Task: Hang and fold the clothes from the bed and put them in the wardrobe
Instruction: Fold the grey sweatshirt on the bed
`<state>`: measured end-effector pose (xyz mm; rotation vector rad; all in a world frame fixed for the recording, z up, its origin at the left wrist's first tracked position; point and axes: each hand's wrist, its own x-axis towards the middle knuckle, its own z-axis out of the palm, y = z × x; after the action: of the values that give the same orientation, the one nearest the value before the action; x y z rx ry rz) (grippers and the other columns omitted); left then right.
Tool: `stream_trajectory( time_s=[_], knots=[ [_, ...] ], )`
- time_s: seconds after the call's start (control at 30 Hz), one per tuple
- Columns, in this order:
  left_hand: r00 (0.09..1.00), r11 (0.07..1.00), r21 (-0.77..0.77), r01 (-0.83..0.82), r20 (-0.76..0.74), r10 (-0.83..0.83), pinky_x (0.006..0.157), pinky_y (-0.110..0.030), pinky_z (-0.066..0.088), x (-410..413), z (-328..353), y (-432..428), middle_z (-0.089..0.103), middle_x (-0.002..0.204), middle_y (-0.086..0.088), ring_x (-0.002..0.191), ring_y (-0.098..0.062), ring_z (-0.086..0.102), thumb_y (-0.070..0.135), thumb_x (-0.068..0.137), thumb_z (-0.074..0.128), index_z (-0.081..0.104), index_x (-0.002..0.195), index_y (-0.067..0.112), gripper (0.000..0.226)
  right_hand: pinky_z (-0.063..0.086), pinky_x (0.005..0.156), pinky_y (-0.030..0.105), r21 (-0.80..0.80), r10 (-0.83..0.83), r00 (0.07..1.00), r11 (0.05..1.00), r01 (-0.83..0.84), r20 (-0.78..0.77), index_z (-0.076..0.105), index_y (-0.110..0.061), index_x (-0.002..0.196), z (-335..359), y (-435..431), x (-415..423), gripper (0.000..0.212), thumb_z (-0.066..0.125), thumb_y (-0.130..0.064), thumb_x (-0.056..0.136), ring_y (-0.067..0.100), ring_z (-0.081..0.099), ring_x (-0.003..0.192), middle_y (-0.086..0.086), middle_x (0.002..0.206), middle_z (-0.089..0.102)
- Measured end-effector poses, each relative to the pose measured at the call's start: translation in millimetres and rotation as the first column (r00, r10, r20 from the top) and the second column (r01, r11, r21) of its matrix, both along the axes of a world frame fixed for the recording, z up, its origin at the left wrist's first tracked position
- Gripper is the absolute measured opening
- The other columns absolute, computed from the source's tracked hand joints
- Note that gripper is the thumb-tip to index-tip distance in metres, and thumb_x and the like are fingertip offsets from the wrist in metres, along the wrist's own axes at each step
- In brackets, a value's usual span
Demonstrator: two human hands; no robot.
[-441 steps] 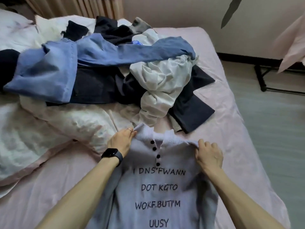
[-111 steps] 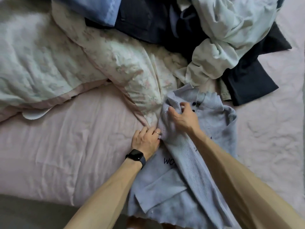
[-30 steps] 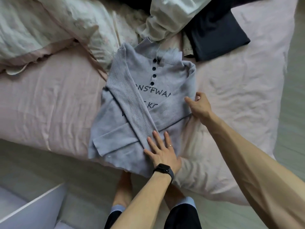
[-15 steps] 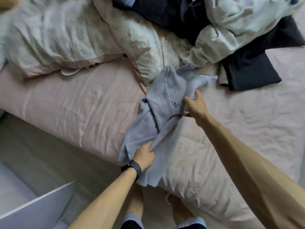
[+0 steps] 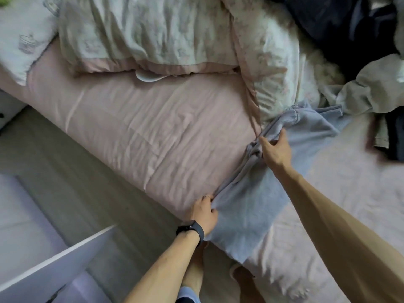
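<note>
At the bed's near edge, the pale lilac knitted sweater lies on the pink bedsheet, its hem corner hanging over. Change vs a second ago: then face up with the sleeves crossed, now flipped over lengthwise, print hidden, plain knit up. Left hand clenches the hem-side edge. Right hand grips bunched fabric, probably near the collar (blurry there). Fold is roughly half done; the left edge is rumpled and needs smoothing.

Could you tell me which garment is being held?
The lavender knit top, gripped by the left hand and right hand; the dark garment and white garment lie untouched.
</note>
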<state>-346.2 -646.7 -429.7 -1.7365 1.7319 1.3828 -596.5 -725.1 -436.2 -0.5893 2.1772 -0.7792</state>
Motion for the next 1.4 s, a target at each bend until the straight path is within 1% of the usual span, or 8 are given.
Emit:
stream_trajectory(
  time_s=[0.2, 0.47, 0.8, 1.0, 1.1, 1.17, 1.27, 1.4],
  knots=[
    [0.970, 0.974, -0.013, 0.226, 0.093, -0.224, 0.092, -0.041, 0.047, -1, 6, -10, 0.045, 0.135, -0.004, 0.121, -0.030, 0.051, 0.015, 0.093, 0.049, 0.042, 0.135, 0.020, 0.043, 0.040, 0.110, 0.041, -0.048, 0.158, 0.975, 0.985, -0.168, -0.156, 0.036, -0.008, 0.154, 6, 48, 28, 0.063, 0.059, -0.007, 0.095, 0.033, 0.052, 0.125, 0.020, 0.137, 0.053],
    [0.953, 0.937, -0.180, 0.299, 0.002, -0.304, 0.100, -0.041, 0.043, -62, 10, -52, 0.036, 0.144, -0.007, 0.128, -0.030, 0.044, 0.028, 0.094, 0.051, 0.026, 0.151, 0.016, 0.064, 0.045, 0.106, 0.056, 0.130, 0.328, 0.768, 0.942, -0.309, -0.550, 0.061, 0.003, 0.133, 3, 117, 37, 0.053, 0.072, 0.003, 0.082, 0.048, 0.051, 0.131, 0.028, 0.142, 0.053],
    [0.979, 0.945, -0.266, 0.188, -0.022, -0.201, 0.102, -0.041, 0.042, -176, -1, -119, 0.039, 0.138, -0.015, 0.122, -0.038, 0.050, 0.040, 0.090, 0.062, 0.027, 0.153, 0.017, 0.075, 0.032, 0.116, 0.034, 0.037, -0.125, 0.987, 0.991, 0.129, -0.099, 0.041, -0.004, 0.148, 4, 79, -64, 0.060, 0.063, -0.024, 0.096, 0.028, 0.043, 0.139, 0.016, 0.150, 0.046],
    [0.959, 0.850, -0.492, 0.188, -0.096, -0.268, 0.101, -0.039, 0.040, -236, 0, -153, 0.047, 0.130, -0.010, 0.122, -0.031, 0.049, 0.046, 0.089, 0.064, 0.048, 0.137, 0.019, 0.058, 0.046, 0.106, 0.041, 0.000, -0.500, 0.835, 0.858, 0.514, 0.230, 0.048, -0.017, 0.142, -12, 34, -141, 0.055, 0.057, -0.046, 0.097, 0.022, 0.059, 0.121, 0.003, 0.133, 0.061],
    [0.949, 0.820, -0.523, 0.232, -0.063, -0.309, 0.093, -0.035, 0.043, -272, -2, -170, 0.046, 0.122, -0.006, 0.111, -0.027, 0.053, 0.054, 0.089, 0.061, 0.052, 0.130, 0.024, 0.052, 0.047, 0.070, 0.034, -0.079, -0.538, 0.769, 0.800, 0.595, 0.347, 0.064, -0.013, 0.098, -22, 18, -174, 0.033, 0.056, -0.045, 0.099, 0.018, 0.055, 0.078, 0.000, 0.083, 0.060],
    [0.962, 0.844, -0.494, 0.208, -0.052, -0.268, 0.081, -0.030, 0.042, -288, -3, -178, 0.045, 0.114, 0.000, 0.100, -0.024, 0.056, 0.058, 0.090, 0.058, 0.056, 0.120, 0.029, 0.042, 0.044, 0.058, 0.028, -0.118, -0.509, 0.789, 0.810, 0.574, 0.344, 0.064, -0.015, 0.083, -24, 12, -187, 0.027, 0.062, -0.037, 0.097, 0.014, 0.052, 0.065, -0.007, 0.070, 0.059],
    [0.983, 0.881, -0.468, 0.072, -0.116, -0.142, 0.071, -0.029, 0.034, -297, -9, -188, 0.056, 0.102, -0.002, 0.093, -0.028, 0.058, 0.044, 0.096, 0.057, 0.056, 0.100, 0.020, 0.024, 0.054, 0.078, 0.033, -0.190, -0.509, 0.824, 0.809, 0.557, 0.247, 0.066, -0.024, 0.091, -31, 9, -200, 0.007, 0.068, -0.031, 0.094, 0.016, 0.067, 0.084, -0.003, 0.089, 0.073],
    [0.985, 0.871, -0.475, 0.128, -0.040, -0.166, 0.068, -0.034, 0.037, -296, -9, -196, 0.061, 0.103, -0.007, 0.090, -0.031, 0.057, 0.033, 0.098, 0.056, 0.045, 0.099, 0.022, 0.016, 0.054, 0.073, 0.028, -0.241, -0.547, 0.814, 0.778, 0.580, 0.195, 0.062, -0.032, 0.087, -35, 10, -202, 0.016, 0.074, -0.041, 0.086, 0.003, 0.064, 0.071, -0.011, 0.079, 0.069]
  ],
)
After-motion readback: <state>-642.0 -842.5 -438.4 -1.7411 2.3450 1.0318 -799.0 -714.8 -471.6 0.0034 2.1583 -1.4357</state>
